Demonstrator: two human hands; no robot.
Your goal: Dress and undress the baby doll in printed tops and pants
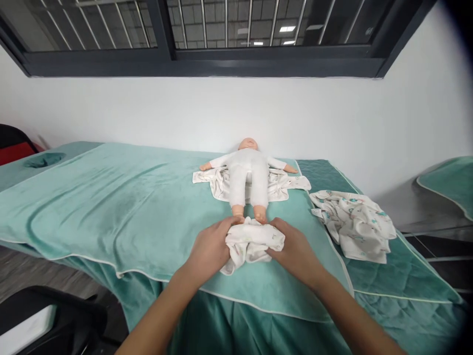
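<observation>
A baby doll (248,165) with a white cloth body lies on its back on the bed, arms spread and feet toward me. Beneath its trunk a white printed baby top (279,190) is spread out, its sleeves reaching to both sides. Just below the doll's feet, bunched white printed baby trousers (254,239) are held between my two hands. My left hand (212,244) grips their left edge, thumb on top. On the other edge my right hand (293,246) is closed in the same way. The doll's toes touch or nearly touch the cloth; I cannot tell which.
Crumpled white printed baby cloth (356,224) lies on the bed to the right. A green velvety sheet (111,197) covers the bed, which stands against a white wall below a barred window (236,29). A black chair (48,320) is at lower left.
</observation>
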